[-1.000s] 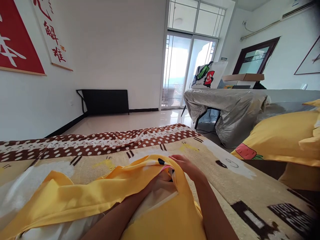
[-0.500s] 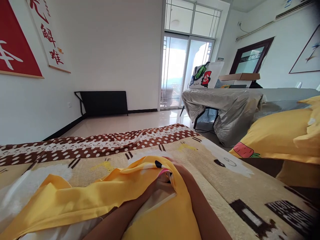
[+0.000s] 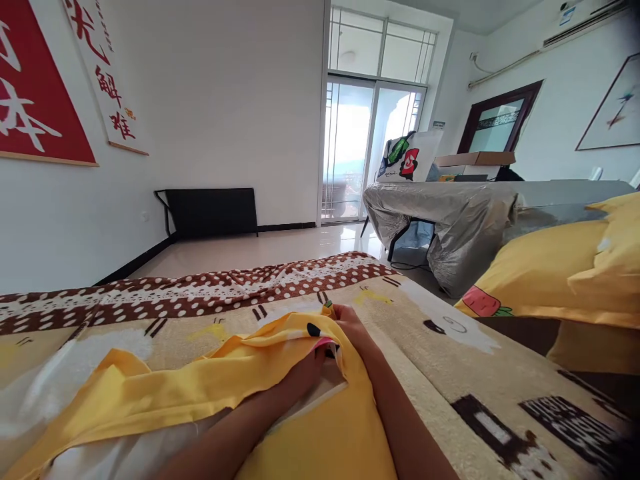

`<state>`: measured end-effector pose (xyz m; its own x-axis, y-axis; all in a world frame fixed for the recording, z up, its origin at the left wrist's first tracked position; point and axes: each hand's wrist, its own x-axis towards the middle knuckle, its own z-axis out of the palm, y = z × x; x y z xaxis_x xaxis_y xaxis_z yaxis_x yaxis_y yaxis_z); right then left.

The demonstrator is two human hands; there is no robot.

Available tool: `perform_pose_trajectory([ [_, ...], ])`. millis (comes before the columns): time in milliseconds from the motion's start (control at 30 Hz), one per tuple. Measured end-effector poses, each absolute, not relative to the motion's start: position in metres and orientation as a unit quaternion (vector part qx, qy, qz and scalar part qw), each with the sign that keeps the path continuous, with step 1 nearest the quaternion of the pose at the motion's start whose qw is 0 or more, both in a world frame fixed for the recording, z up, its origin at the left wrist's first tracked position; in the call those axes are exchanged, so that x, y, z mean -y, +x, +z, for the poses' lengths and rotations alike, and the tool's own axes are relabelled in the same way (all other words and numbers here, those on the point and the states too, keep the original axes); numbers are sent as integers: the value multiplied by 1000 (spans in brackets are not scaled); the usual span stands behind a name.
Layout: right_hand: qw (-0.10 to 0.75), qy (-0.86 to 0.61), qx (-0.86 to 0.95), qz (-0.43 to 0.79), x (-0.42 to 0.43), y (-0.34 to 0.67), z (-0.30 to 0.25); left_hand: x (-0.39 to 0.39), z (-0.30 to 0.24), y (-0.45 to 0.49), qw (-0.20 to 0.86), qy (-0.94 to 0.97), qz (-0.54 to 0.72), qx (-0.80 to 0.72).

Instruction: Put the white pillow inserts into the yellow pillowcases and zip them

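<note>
Working at a yellow cover [image 3: 200, 383] draped over a patterned blanket [image 3: 395, 367], a person slips the left hand [image 3: 311, 368] inside its opening while the right hand [image 3: 351, 321] closes narrowly on the far fold from outside. Cloth hides the left fingers, so their grip cannot be told. Good handling likely calls for a firm pinch at that fold, slack fabric around the wrist and no bunching in the white layer [image 3: 133, 455] beneath. Compared with half a second ago, the right hand shows more clearly, a small green tip [image 3: 328, 305] poking up beside its fingers.
</note>
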<state>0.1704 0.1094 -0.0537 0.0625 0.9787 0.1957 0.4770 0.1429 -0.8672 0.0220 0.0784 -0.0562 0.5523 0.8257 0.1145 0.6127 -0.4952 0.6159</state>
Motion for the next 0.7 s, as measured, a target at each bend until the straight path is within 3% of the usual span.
perform_pose_trajectory([
  [233,447,-662,601,34,-80,169,-18,28,30,-88,238,930,69,-273],
  [333,455,-628,620,-118,-63,161,-4,37,53,-164,168,876,179,-416],
  [467,527,-526,608,-275,-34,149,33,-10,58,-276,97,745,293,-592],
  [533,566,-466,597,-326,-14,146,61,-36,48,-322,149,641,373,-654],
  [700,641,-387,543,-380,54,149,126,-41,7,-366,188,528,413,-718],
])
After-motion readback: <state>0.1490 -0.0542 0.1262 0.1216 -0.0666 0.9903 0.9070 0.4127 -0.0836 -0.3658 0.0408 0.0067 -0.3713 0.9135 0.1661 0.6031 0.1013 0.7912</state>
